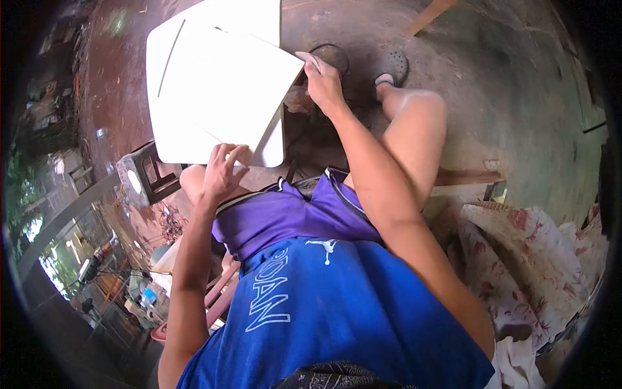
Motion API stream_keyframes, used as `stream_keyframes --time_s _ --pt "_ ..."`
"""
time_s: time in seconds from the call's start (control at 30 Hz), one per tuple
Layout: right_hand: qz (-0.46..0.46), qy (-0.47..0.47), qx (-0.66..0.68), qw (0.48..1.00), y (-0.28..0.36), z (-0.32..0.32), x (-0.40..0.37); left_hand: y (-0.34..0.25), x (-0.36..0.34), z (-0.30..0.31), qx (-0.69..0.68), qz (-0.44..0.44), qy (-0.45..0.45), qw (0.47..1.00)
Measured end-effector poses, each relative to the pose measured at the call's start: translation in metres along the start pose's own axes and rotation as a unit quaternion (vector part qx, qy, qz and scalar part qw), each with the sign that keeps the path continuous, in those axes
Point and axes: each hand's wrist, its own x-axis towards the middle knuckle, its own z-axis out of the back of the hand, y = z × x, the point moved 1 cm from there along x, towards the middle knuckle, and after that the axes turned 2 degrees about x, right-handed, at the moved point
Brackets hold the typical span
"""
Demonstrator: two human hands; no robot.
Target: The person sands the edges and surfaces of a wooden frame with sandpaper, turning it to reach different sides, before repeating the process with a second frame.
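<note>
A white sheet (259, 84) lies slantwise over a white tabletop (172, 133), both so bright that their edges partly merge. At the sheet's far right corner, my right hand (324, 84) is closed in a pinch, with a pale pointed edge sticking out past the fingers. My left hand (227, 168) rests at the near edge of the tabletop, fingers bent down on the sheet and the thumb apart from them. A thin dark line (172, 58) runs along the left part of the white surface.
A dark plastic stool (146, 178) stands under the left side of the tabletop. My leg (418, 123) and a clog (392, 67) are to the right on the concrete floor (492, 97). Stained cloth (525, 266) hangs at the lower right, and clutter (116, 285) fills the lower left.
</note>
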Motion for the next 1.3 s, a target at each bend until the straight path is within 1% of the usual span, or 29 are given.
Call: stream_keyframes --time_s 0.07,0.1,0.13,0.17,0.2,0.23,0.27,0.33,0.37,0.47,0.53,0.57,0.6,0.63,0.67,0.7,0.73,0.8,0.83,0.87,0.93,0.97,1.0,1.07,1.23,1.3 --pt "0.006 0.003 0.0 1.0 0.003 -0.005 0.006 0.013 0.001 -0.013 0.013 -0.065 0.005 0.998" --pt "-0.002 0.003 -0.014 1.0 0.007 -0.006 0.009 0.01 0.003 -0.01 0.027 -0.097 -0.009 0.995" --pt "-0.011 0.001 -0.028 1.0 0.01 -0.006 0.011 0.006 0.008 -0.011 0.028 -0.097 -0.012 0.995" --pt "-0.01 0.0 -0.028 1.0 0.012 -0.003 0.014 -0.001 0.014 -0.015 0.017 -0.129 -0.014 0.991" --pt "-0.032 -0.008 -0.054 0.998 0.019 0.002 0.017 -0.01 0.021 -0.02 0.005 -0.16 -0.014 0.987" --pt "-0.057 -0.015 -0.081 0.995 0.02 0.007 0.016 -0.024 0.029 -0.023 0.008 -0.161 -0.034 0.986" --pt "-0.057 -0.018 -0.08 0.995 0.018 0.011 0.015 -0.036 0.04 -0.026 0.003 -0.162 -0.062 0.985" --pt "-0.027 -0.112 -0.067 0.991 0.005 0.025 0.009 -0.06 0.067 -0.029 0.006 -0.127 -0.09 0.988" --pt "-0.027 -0.116 -0.073 0.99 -0.003 0.03 0.005 -0.066 0.082 -0.033 0.011 -0.118 -0.105 0.987" --pt "-0.033 -0.081 -0.159 0.983 -0.025 0.039 -0.02 -0.078 0.13 -0.046 0.015 -0.093 -0.14 0.986" --pt "-0.13 -0.042 -0.06 0.989 0.017 0.038 -0.051 -0.083 0.152 -0.043 0.02 -0.057 -0.174 0.983" --pt "-0.139 -0.066 0.035 0.988 0.028 0.037 -0.061 -0.086 0.159 -0.038 0.008 -0.041 -0.179 0.983" --pt "-0.14 -0.064 0.031 0.988 0.025 0.036 -0.061 -0.086 0.163 -0.033 0.004 -0.037 -0.18 0.983" --pt "-0.165 -0.122 0.114 0.972 0.019 0.036 -0.061 -0.085 0.166 -0.028 -0.028 -0.028 -0.161 0.986" --pt "-0.189 -0.18 0.197 0.945 0.012 0.034 -0.063 -0.084 0.169 -0.023 -0.059 -0.019 -0.141 0.988" --pt "-0.191 -0.179 0.196 0.945 0.003 0.03 -0.065 -0.079 0.171 -0.019 -0.094 -0.018 -0.11 0.989" --pt "-0.176 -0.18 0.106 0.962 -0.009 0.022 -0.068 -0.07 0.171 -0.021 -0.095 -0.016 -0.107 0.99" --pt "-0.142 -0.179 -0.078 0.97 -0.027 0.003 -0.072 -0.05 0.172 -0.024 -0.057 -0.006 -0.181 0.982" --pt "-0.05 -0.183 -0.112 0.975 0.0 -0.012 -0.084 -0.046 0.171 -0.027 -0.039 0.001 -0.217 0.975" --pt "-0.012 -0.187 -0.163 0.969 -0.002 -0.023 -0.089 -0.045 0.171 -0.032 -0.045 0.004 -0.215 0.976" --pt "-0.019 -0.182 -0.177 0.967 0.0 -0.039 -0.093 -0.047 0.171 -0.035 -0.008 0.066 -0.275 0.959" --pt "-0.029 -0.173 -0.185 0.967 0.0 -0.044 -0.094 -0.042 0.17 -0.035 -0.039 0.067 -0.241 0.967" --pt "-0.033 -0.166 -0.193 0.967 -0.002 -0.048 -0.095 -0.041 0.167 -0.036 -0.045 0.075 -0.239 0.967" --pt "0.017 -0.174 -0.237 0.956 -0.004 -0.057 -0.089 -0.04 0.171 -0.037 -0.014 0.077 -0.265 0.961" --pt "0.003 -0.158 -0.24 0.958 -0.011 -0.054 -0.083 -0.038 0.171 -0.037 -0.06 0.083 -0.267 0.958" --pt "0.041 -0.161 -0.267 0.949 -0.005 -0.054 -0.094 -0.036 0.171 -0.037 -0.06 0.086 -0.272 0.957"
